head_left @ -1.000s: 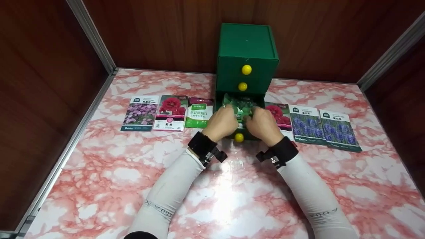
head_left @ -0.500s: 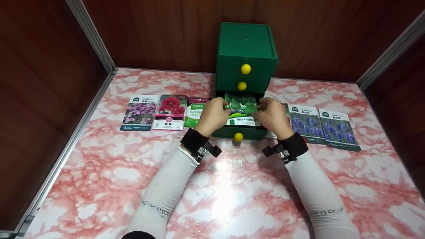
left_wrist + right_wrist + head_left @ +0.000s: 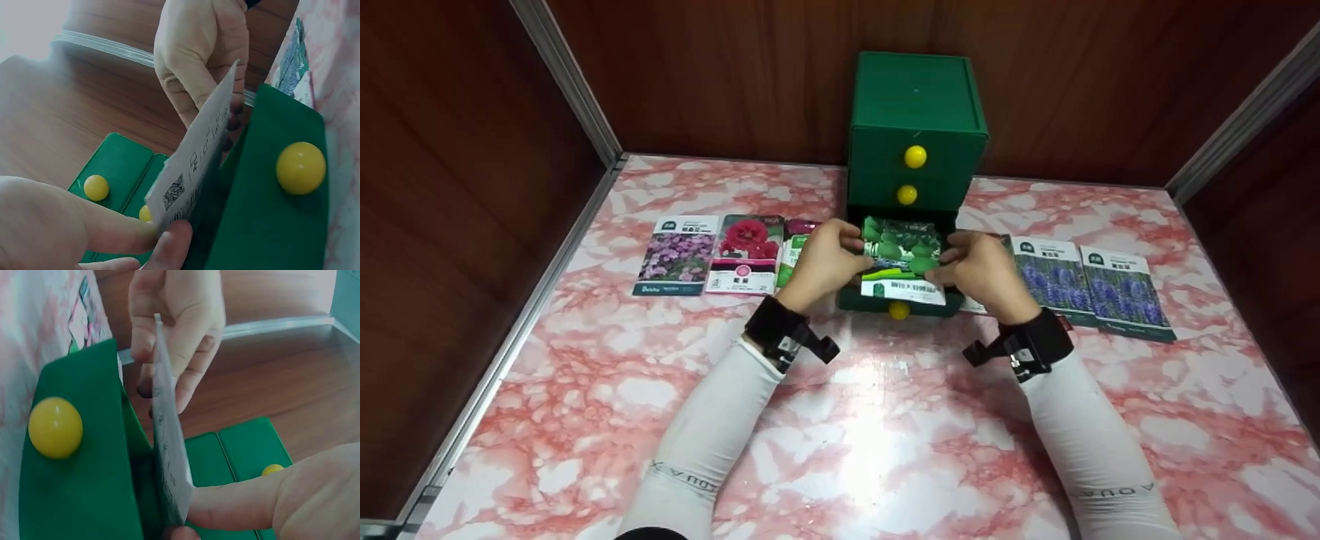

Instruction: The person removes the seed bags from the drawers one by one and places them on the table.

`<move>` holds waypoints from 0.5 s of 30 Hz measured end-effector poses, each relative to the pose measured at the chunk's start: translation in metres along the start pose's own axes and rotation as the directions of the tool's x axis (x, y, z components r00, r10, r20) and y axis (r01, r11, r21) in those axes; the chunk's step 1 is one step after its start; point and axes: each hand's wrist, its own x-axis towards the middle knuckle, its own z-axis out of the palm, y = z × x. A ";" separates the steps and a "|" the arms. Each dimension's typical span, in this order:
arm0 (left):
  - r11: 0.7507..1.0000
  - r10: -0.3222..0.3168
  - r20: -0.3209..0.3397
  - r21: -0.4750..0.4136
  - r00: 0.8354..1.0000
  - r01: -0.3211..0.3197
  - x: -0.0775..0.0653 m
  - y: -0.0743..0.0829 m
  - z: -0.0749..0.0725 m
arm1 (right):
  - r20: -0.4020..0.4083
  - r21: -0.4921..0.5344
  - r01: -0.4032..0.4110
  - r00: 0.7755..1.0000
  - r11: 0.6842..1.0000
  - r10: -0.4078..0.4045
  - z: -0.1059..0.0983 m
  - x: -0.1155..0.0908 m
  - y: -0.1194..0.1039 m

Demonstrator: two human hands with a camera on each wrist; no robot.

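Note:
My left hand [image 3: 826, 262] pinches the left edge of a seed packet [image 3: 901, 251] printed with green round fruit. On the opposite edge, thumb and fingers of my right hand [image 3: 986, 268] pinch it too. The packet is held over the pulled-out bottom drawer [image 3: 859, 302] of a green cabinet [image 3: 919, 94], its white lower end overlapping the drawer front in the head view. Both wrist views show the packet's pale printed back [image 3: 194, 160] tilted above the drawer, and the drawer's yellow knob [image 3: 55, 428]. The drawer's floor is mostly hidden.
Left of the cabinet lie a purple-flower packet [image 3: 676, 255], a red-flower packet [image 3: 746, 255] and a partly covered green-and-white packet [image 3: 789, 259]. Two lavender packets [image 3: 1054, 277] lie to the right, beside another half hidden by my right hand. Wooden panels [image 3: 720, 82] enclose the table.
My hands have spread apart from close together over the drawer to the packet's two side edges. The packet has turned flatter to view and come forward over the drawer front.

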 end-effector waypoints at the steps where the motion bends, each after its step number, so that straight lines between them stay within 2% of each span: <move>1: 1.000 -0.002 0.009 -0.014 1.000 0.003 -0.002 -0.002 -0.002 | 0.007 0.008 0.001 1.000 1.000 -0.001 0.001 -0.001 -0.001; 5: 0.999 0.006 0.014 -0.038 1.000 -0.005 -0.008 -0.009 -0.012 | 0.018 0.020 0.033 0.999 0.999 -0.033 0.011 -0.003 -0.003; 8: 0.996 0.012 0.033 -0.088 0.999 -0.009 -0.014 -0.014 -0.022 | 0.008 0.038 0.063 0.998 0.997 -0.063 0.020 -0.007 -0.007; 15: 0.998 0.038 0.066 -0.059 0.997 -0.034 -0.029 -0.025 -0.047 | 0.021 0.070 0.112 0.993 0.991 -0.114 0.045 -0.019 -0.018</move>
